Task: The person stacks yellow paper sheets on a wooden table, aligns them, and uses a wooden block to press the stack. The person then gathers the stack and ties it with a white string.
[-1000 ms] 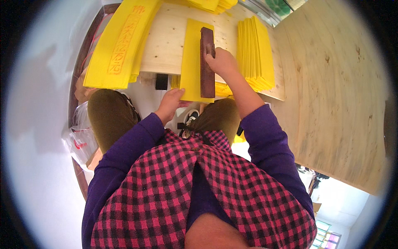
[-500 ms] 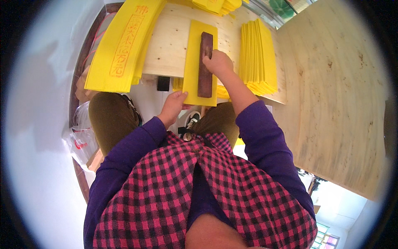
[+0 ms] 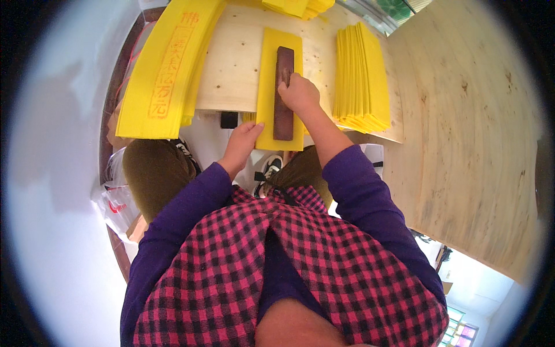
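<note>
A yellow paper strip (image 3: 265, 98) lies lengthwise before me, its near end reaching past the table edge. On top of it rests a long dark reddish-brown wooden block (image 3: 283, 124). My right hand (image 3: 300, 92) is closed on the block's middle, thumb across its upper face. At the strip's near left corner, my left hand (image 3: 244, 141) pinches the paper between thumb and fingers. The block's underside is hidden, and I cannot tell whether the strip is one sheet or several.
A stack of yellow strips with red printing (image 3: 147, 87) hangs over the table's left edge. To the right stands a fanned stack of folded yellow paper (image 3: 361, 81). More yellow paper (image 3: 298, 7) lies at the back. A large plywood board (image 3: 462, 133) fills the right side.
The block has shifted slightly left and toward me on the strip, with my right hand still around it. My left hand keeps its hold on the corner.
</note>
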### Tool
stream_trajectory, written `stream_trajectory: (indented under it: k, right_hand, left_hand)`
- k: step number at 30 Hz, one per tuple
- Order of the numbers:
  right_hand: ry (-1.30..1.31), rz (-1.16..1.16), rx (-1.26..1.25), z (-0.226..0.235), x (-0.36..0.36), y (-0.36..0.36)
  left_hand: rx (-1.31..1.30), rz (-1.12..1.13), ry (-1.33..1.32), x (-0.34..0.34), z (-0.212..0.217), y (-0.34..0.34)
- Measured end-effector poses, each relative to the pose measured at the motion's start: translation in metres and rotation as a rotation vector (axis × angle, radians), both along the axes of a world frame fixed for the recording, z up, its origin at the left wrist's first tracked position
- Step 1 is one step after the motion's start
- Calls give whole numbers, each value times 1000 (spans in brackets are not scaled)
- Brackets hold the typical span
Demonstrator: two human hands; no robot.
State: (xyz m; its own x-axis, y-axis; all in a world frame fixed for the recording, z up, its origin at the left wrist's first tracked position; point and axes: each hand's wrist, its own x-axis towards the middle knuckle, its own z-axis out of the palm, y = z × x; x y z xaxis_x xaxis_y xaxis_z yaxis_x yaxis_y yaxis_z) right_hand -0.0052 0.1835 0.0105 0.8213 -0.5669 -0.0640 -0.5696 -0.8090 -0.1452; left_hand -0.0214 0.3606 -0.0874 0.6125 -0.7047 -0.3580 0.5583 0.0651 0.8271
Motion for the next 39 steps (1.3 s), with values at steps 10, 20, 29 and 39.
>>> stream_trajectory:
  k: [10, 20, 29, 39]
  right_hand:
    - [-493, -28, 245, 51, -61, -26]
    - [-678, -71, 331, 90, -129, -1]
    - [-796, -89, 497, 84, -149, -8]
    - [-866, -75, 593, 84, -151, -3]
  left_hand:
    - [114, 61, -153, 13, 17, 3]
    - [159, -93, -10, 68, 63, -45]
    - [270, -81, -552, 91, 119, -17]
    - [142, 77, -547, 115, 200, 88]
